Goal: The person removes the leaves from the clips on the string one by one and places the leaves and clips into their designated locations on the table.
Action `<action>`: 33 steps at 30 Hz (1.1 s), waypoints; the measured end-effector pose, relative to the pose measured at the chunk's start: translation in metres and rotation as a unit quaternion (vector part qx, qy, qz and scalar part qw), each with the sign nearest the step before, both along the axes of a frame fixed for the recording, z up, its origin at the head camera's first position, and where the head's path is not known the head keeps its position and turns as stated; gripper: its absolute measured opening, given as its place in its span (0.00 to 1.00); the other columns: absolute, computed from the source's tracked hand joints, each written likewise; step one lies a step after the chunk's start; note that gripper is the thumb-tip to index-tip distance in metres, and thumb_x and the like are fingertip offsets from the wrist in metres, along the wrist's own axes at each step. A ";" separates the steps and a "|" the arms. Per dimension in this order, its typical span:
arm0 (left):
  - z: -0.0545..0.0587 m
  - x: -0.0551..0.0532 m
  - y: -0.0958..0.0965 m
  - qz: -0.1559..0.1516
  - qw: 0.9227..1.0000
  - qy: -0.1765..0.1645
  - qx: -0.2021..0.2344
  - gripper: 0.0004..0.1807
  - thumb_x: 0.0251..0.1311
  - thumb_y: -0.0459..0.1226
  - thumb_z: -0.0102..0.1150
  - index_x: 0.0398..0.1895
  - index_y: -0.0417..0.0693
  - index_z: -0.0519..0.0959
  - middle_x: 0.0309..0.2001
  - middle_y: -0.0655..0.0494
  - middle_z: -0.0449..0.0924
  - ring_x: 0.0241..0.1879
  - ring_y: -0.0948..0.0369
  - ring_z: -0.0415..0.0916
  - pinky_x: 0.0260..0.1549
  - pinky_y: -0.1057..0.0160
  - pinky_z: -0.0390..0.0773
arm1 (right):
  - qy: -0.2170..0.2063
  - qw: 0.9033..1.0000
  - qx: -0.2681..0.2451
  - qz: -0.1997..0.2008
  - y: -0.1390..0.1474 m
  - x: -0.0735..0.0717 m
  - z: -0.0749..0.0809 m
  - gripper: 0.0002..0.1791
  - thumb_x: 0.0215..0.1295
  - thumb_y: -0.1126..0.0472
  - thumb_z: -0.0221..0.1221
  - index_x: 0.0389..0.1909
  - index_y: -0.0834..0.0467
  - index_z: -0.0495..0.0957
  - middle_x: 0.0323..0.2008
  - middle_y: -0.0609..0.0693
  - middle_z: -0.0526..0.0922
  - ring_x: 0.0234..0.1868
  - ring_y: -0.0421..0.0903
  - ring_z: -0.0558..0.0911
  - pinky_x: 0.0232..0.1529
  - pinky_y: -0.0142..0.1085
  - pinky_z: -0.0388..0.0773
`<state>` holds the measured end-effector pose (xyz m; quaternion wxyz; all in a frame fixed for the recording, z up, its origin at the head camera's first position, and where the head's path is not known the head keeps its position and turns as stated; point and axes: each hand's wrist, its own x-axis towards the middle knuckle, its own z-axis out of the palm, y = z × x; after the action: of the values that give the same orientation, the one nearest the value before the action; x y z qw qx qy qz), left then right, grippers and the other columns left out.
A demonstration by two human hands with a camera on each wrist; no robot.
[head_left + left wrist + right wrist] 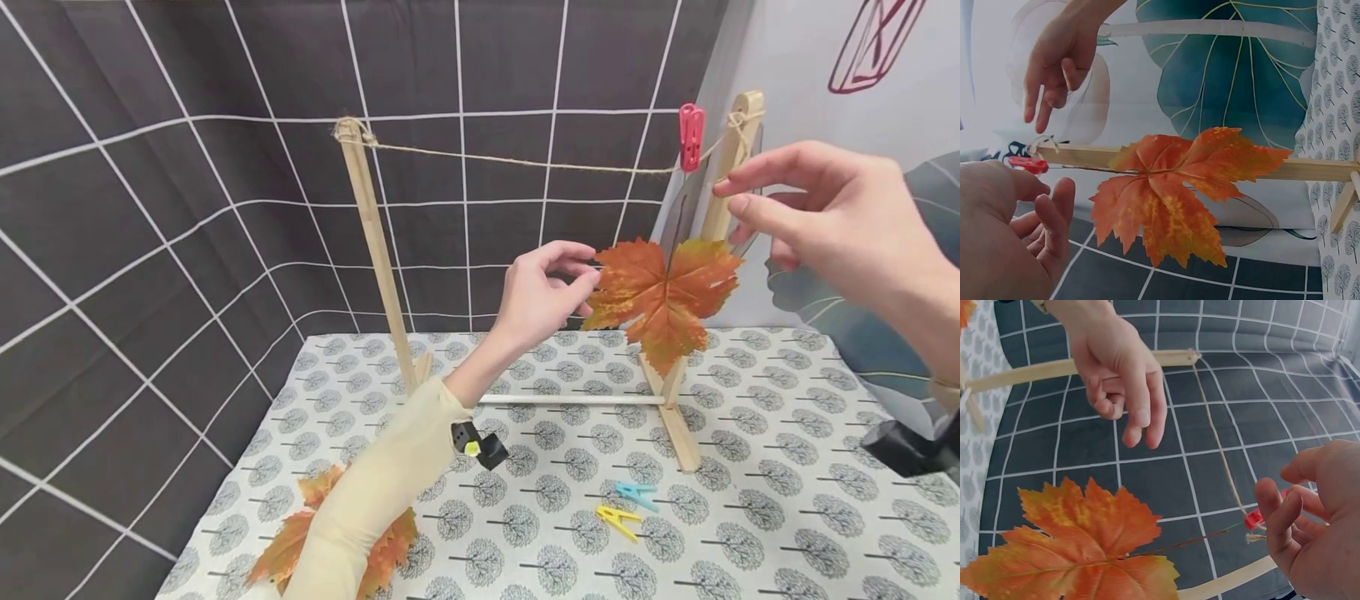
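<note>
An orange maple leaf (663, 292) hangs by its stem from a red clothespin (691, 137) clipped on a twine line (517, 161), near the line's right end. My left hand (543, 287) is beside the leaf's left edge, fingers loosely bent; the left wrist view shows a gap between this hand (1019, 225) and the leaf (1166, 194). To the right of the clothespin hovers my right hand (832, 204), thumb and forefinger apart with nothing between them. The right wrist view has the right hand (1313, 519) partly covering the clothespin (1255, 517).
Two wooden posts (378, 250) hold the line, joined low down by a white rod (570, 400). A blue clothespin (637, 495) and a yellow clothespin (619, 522) lie on the tree-patterned cloth (517, 558). More orange leaves (393, 546) lie partly beneath my left sleeve.
</note>
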<state>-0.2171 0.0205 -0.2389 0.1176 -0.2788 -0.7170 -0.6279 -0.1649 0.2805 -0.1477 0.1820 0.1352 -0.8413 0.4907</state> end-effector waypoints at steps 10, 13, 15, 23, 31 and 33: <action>0.007 -0.011 0.015 0.006 1.000 -0.020 0.005 0.12 0.61 0.28 0.65 0.48 0.40 0.82 0.35 0.54 0.86 0.20 0.54 0.83 0.12 0.64 0.75 | 0.001 1.000 -0.006 0.003 0.004 -0.014 0.021 0.16 0.65 0.63 0.67 0.53 0.54 0.82 0.45 0.41 0.85 0.27 0.37 0.84 0.16 0.30 0.73; 0.011 -0.013 0.020 0.005 1.000 -0.028 -0.001 0.13 0.61 0.29 0.65 0.49 0.41 0.82 0.35 0.55 0.86 0.20 0.59 0.83 0.13 0.64 0.76 | 0.006 1.000 -0.006 -0.003 0.005 -0.018 0.028 0.16 0.64 0.62 0.67 0.53 0.55 0.81 0.47 0.43 0.85 0.30 0.37 0.85 0.16 0.30 0.73; 0.013 -0.015 0.023 0.006 0.999 -0.029 -0.011 0.13 0.61 0.29 0.66 0.50 0.41 0.82 0.35 0.56 0.86 0.20 0.61 0.83 0.13 0.66 0.75 | 0.008 1.000 -0.006 -0.008 0.005 -0.021 0.032 0.17 0.64 0.61 0.68 0.54 0.56 0.81 0.49 0.43 0.83 0.31 0.37 0.85 0.16 0.29 0.73; 0.021 -0.017 0.036 0.010 0.999 -0.010 -0.036 0.13 0.61 0.30 0.65 0.50 0.43 0.82 0.35 0.57 0.86 0.20 0.64 0.82 0.24 0.67 0.81 | 0.008 1.000 0.002 -0.025 0.006 -0.030 0.045 0.21 0.64 0.59 0.67 0.58 0.52 0.81 0.50 0.42 0.83 0.37 0.36 0.84 0.18 0.27 0.74; 0.027 -0.021 0.047 0.014 0.999 0.009 -0.045 0.15 0.60 0.30 0.66 0.51 0.43 0.82 0.34 0.58 0.87 0.23 0.68 0.82 0.31 0.70 0.81 | -0.007 1.000 -0.009 -0.028 0.009 -0.037 0.060 0.22 0.62 0.60 0.69 0.58 0.52 0.81 0.50 0.42 0.83 0.36 0.38 0.82 0.17 0.28 0.74; 0.029 -0.023 0.049 0.021 0.998 0.011 -0.055 0.15 0.60 0.31 0.66 0.51 0.44 0.82 0.34 0.59 0.87 0.22 0.69 0.82 0.31 0.71 0.80 | -0.011 0.999 -0.003 -0.032 0.008 -0.039 0.063 0.22 0.61 0.60 0.70 0.58 0.52 0.81 0.50 0.42 0.83 0.36 0.39 0.81 0.17 0.28 0.73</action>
<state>-0.2401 0.0699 -0.2100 0.1233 -0.2770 -0.7545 -0.5821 -0.2036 0.2890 -0.0851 0.1890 0.1020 -0.8456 0.4887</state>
